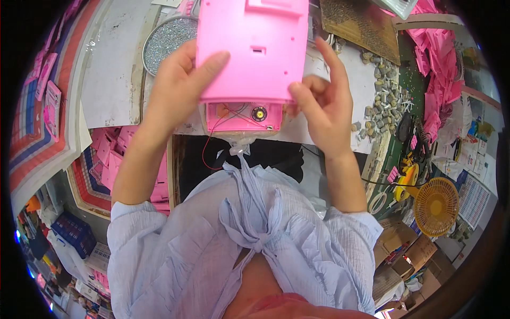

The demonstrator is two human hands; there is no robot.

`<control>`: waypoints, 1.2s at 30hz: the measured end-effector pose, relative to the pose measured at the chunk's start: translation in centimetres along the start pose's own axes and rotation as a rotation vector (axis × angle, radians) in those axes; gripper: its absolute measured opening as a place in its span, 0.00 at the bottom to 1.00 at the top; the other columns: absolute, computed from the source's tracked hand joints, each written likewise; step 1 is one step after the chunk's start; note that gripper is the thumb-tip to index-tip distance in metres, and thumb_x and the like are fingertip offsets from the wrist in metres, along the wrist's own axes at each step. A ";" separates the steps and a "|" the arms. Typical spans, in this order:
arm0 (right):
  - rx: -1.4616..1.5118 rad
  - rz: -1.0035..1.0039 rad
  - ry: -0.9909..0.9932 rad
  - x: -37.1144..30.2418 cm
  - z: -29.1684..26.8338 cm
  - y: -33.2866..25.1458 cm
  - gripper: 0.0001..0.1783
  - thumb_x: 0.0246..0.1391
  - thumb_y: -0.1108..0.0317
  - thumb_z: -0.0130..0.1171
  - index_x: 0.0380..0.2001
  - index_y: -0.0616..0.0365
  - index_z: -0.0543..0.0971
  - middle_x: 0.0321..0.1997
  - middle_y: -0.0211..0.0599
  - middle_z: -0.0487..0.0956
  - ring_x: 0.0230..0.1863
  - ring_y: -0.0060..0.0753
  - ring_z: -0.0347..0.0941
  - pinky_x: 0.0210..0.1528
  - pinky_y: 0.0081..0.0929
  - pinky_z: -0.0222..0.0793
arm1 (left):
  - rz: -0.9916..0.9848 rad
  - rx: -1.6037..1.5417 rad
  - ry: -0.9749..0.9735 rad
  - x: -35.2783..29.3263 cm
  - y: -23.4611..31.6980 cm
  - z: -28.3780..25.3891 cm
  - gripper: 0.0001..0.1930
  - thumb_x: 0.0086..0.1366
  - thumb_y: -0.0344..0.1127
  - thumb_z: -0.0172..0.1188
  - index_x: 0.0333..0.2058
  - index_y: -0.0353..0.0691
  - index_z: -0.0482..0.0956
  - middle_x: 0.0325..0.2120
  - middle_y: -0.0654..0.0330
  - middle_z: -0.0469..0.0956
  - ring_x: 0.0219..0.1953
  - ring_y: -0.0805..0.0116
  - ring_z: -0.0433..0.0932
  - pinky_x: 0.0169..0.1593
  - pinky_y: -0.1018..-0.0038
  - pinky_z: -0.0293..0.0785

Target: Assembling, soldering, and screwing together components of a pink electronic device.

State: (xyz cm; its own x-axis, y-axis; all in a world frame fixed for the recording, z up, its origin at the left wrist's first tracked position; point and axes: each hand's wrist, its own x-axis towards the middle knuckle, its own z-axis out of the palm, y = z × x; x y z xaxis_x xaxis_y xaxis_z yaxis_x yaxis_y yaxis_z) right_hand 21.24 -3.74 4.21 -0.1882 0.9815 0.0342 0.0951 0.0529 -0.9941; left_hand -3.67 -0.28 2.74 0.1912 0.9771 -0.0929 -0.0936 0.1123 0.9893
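Note:
My left hand [178, 87] grips a pink plastic panel [255, 72] by its left edge, with the thumb lying across its face. The panel has a small rectangular slot and a few holes. At the lower right corner, my right hand [329, 117] pinches the panel's edge with the thumb, while its index finger points upward off the panel. Below the panel, an open pink plastic case [239, 126] sits at the table's near edge, partly covered. Inside are thin wires and a round black part with a yellowish centre [259, 114]. A red wire [203, 154] loops over the edge.
A round tray of small metal screws [167, 45] stands behind my left hand. Small metal cylinders [380, 109] lie scattered to the right, near a brown board [366, 29]. Pink parts [438, 69] pile up at far right; more [114, 151] fill a bin at left. A yellow fan [436, 206] stands right.

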 end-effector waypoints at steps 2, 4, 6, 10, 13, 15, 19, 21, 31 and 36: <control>-0.136 0.057 0.057 -2.2 0.3 0.7 0.38 0.64 0.69 0.58 0.72 0.63 0.55 0.21 0.32 0.78 0.23 0.25 0.74 0.27 0.20 0.65 | 0.121 0.152 0.046 -1.2 -1.2 1.3 0.28 0.68 0.36 0.64 0.62 0.29 0.68 0.39 0.59 0.83 0.36 0.78 0.81 0.38 0.78 0.77; -0.367 0.155 0.049 -4.3 0.0 1.9 0.37 0.63 0.69 0.58 0.72 0.62 0.56 0.20 0.33 0.77 0.21 0.24 0.74 0.26 0.22 0.66 | 0.189 0.629 0.016 -1.8 -0.8 1.2 0.36 0.63 0.38 0.69 0.65 0.32 0.64 0.30 0.57 0.81 0.28 0.71 0.79 0.34 0.73 0.76; -0.428 0.125 0.035 -5.2 0.2 3.2 0.34 0.63 0.68 0.59 0.69 0.59 0.61 0.19 0.35 0.75 0.20 0.29 0.73 0.27 0.25 0.67 | 0.298 0.776 -0.018 -1.9 -1.7 1.3 0.38 0.61 0.40 0.70 0.65 0.33 0.64 0.25 0.56 0.78 0.25 0.66 0.77 0.32 0.71 0.75; -0.466 0.060 0.021 -4.5 0.9 4.6 0.30 0.62 0.67 0.60 0.65 0.56 0.67 0.19 0.37 0.75 0.20 0.35 0.74 0.27 0.27 0.68 | 0.283 0.779 0.016 -2.1 -3.2 0.5 0.35 0.61 0.35 0.68 0.66 0.39 0.66 0.20 0.69 0.64 0.21 0.79 0.62 0.27 0.79 0.60; -0.492 0.010 -0.026 -3.6 0.5 5.0 0.28 0.61 0.66 0.61 0.64 0.55 0.70 0.19 0.40 0.75 0.20 0.39 0.74 0.28 0.31 0.69 | 0.141 0.816 -0.016 -2.3 -2.3 0.1 0.35 0.61 0.40 0.69 0.64 0.38 0.67 0.20 0.60 0.72 0.20 0.67 0.73 0.27 0.71 0.70; -0.508 -0.028 -0.066 -3.3 0.4 5.2 0.27 0.61 0.64 0.61 0.63 0.55 0.71 0.20 0.42 0.75 0.21 0.43 0.75 0.28 0.34 0.70 | 0.120 0.771 0.019 -3.2 -2.4 0.2 0.34 0.61 0.40 0.69 0.64 0.37 0.67 0.19 0.61 0.69 0.20 0.69 0.71 0.26 0.72 0.68; -0.673 -0.077 -0.172 -2.4 0.3 4.5 0.28 0.62 0.62 0.60 0.65 0.55 0.70 0.19 0.44 0.76 0.22 0.49 0.76 0.27 0.39 0.71 | 0.063 0.760 0.130 -4.9 -3.1 0.9 0.32 0.63 0.32 0.66 0.65 0.38 0.67 0.18 0.70 0.62 0.20 0.80 0.61 0.26 0.79 0.60; -0.751 -0.121 -0.207 -2.3 0.4 3.9 0.30 0.63 0.63 0.58 0.67 0.55 0.68 0.18 0.44 0.76 0.21 0.50 0.76 0.26 0.41 0.71 | 0.053 0.756 0.128 -5.4 -3.8 0.9 0.32 0.64 0.31 0.65 0.66 0.37 0.67 0.18 0.70 0.61 0.20 0.80 0.60 0.26 0.80 0.59; -1.183 -0.023 -0.585 0.1 -0.1 -0.3 0.31 0.65 0.58 0.54 0.67 0.59 0.66 0.12 0.41 0.74 0.15 0.49 0.75 0.22 0.46 0.71 | -0.058 0.619 0.044 -6.2 -4.1 -0.9 0.26 0.64 0.34 0.66 0.60 0.37 0.76 0.15 0.63 0.63 0.17 0.72 0.63 0.25 0.74 0.63; -1.252 -0.078 -0.668 2.7 0.4 -2.1 0.22 0.62 0.60 0.55 0.54 0.60 0.77 0.16 0.43 0.78 0.20 0.50 0.78 0.23 0.45 0.73 | 0.218 0.917 0.277 0.2 -1.8 -7.0 0.09 0.62 0.35 0.66 0.39 0.39 0.86 0.24 0.58 0.76 0.28 0.64 0.76 0.35 0.68 0.71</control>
State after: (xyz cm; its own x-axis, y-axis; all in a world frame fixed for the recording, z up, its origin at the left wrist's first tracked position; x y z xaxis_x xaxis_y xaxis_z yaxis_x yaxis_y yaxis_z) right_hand 20.15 -1.22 6.32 -0.6187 0.7172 -0.3207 0.7854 0.5731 -0.2337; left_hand -10.28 0.94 0.13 0.0129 0.9807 0.1952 0.7176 -0.1450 0.6812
